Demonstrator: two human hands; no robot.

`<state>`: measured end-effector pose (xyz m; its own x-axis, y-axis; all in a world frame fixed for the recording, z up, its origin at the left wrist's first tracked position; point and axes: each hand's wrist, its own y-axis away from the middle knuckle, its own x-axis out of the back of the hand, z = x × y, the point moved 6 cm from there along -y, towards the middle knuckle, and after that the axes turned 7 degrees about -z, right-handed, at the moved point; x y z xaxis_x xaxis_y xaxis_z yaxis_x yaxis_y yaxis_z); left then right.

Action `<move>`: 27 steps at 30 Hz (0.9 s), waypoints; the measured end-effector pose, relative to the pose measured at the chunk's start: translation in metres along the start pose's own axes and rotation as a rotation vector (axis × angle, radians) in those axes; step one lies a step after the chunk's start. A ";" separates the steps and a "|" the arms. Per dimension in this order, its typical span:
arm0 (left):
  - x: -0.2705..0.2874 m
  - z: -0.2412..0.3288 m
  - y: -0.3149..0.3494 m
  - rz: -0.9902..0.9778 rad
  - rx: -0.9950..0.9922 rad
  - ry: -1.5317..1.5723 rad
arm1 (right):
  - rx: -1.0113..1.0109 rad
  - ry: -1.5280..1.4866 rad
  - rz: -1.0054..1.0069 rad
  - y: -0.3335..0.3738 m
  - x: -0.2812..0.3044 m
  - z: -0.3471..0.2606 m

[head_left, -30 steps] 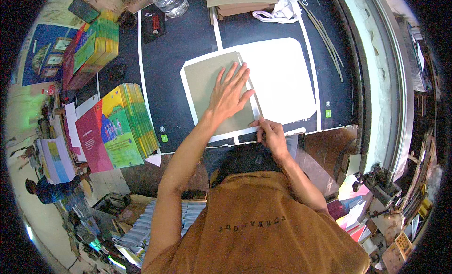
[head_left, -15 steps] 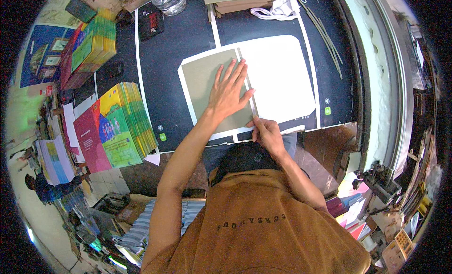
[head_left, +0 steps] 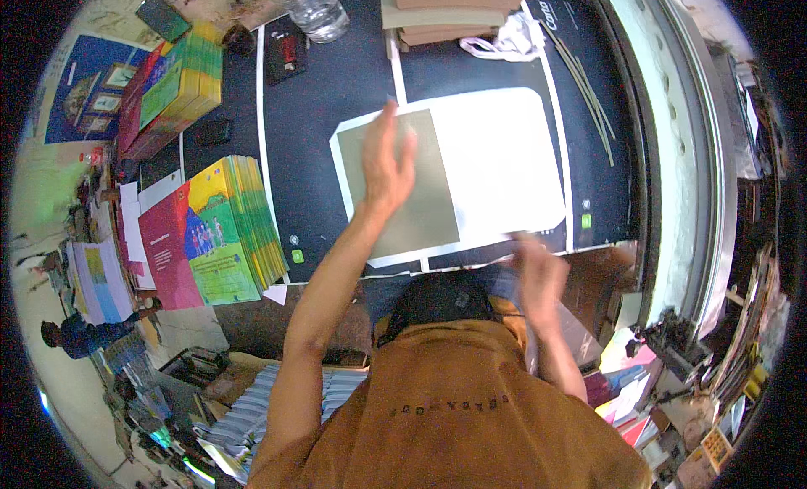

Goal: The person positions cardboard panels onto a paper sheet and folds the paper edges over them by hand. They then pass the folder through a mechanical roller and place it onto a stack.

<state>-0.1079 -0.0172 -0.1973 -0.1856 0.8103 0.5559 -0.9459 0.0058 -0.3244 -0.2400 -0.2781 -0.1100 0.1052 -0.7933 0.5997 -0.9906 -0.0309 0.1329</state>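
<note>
Beneath the white sheet (head_left: 504,161), the dark tabletop (head_left: 303,144) is crossed by white lines, and its near edge runs just below the sheet's near edge, close to your body. The grey board (head_left: 424,195) lies flat on the left part of the sheet, white margins showing along its left and near edges. Your left grip (head_left: 388,165) is blurred over the board, fingers stretched out and thumb spread from them; contact cannot be told. Your right grip (head_left: 542,279), also blurred, is near the sheet's near right side; you cannot tell whether it is spread or pinching. Left of the sheet, a wide gap runs to the colourful booklets (head_left: 227,237); beyond it, a shorter one to the brown cardboard (head_left: 454,5); thin strips (head_left: 588,94) lie to its right.
</note>
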 end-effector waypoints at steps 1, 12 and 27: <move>0.018 -0.008 -0.023 0.123 0.073 -0.115 | -0.016 0.021 0.110 -0.002 0.036 0.000; -0.004 -0.075 -0.148 -0.056 0.281 -0.599 | -0.208 0.771 0.149 -0.231 0.112 0.139; 0.192 0.169 -0.002 -0.554 -0.036 -0.051 | 0.499 0.287 -0.372 -0.031 -0.010 -0.101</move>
<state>-0.1866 0.0390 0.0393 0.3231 0.6508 0.6871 -0.8963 0.4435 0.0014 -0.2011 -0.2074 -0.0402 0.3972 -0.4849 0.7792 -0.7983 -0.6013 0.0327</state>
